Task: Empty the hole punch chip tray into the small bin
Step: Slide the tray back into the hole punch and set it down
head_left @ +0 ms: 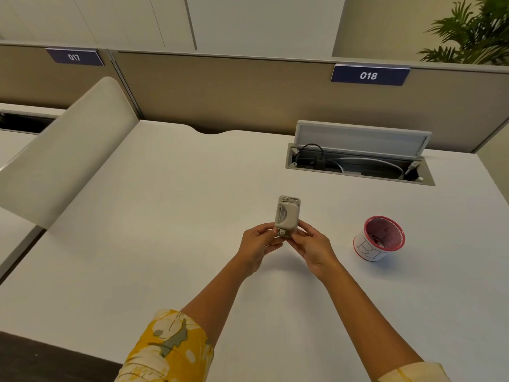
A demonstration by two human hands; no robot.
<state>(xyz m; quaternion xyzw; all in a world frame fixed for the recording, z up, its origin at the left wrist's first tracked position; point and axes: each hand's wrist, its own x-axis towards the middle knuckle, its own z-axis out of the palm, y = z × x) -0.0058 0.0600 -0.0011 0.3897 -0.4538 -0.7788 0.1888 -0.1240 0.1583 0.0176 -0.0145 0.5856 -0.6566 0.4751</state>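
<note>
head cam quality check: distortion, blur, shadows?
Head view: wide-angle bowing bends the desk edges and partition; lighting soft and even, faint shadows under both hands; hole punch slightly soft but readable; small bin lettering legible; no glare.

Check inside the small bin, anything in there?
The small bin shows a red ribbed inner wall and some dark bits low inside; what they are is too blurred to tell. Its near wall hides part of the bottom.
</note>
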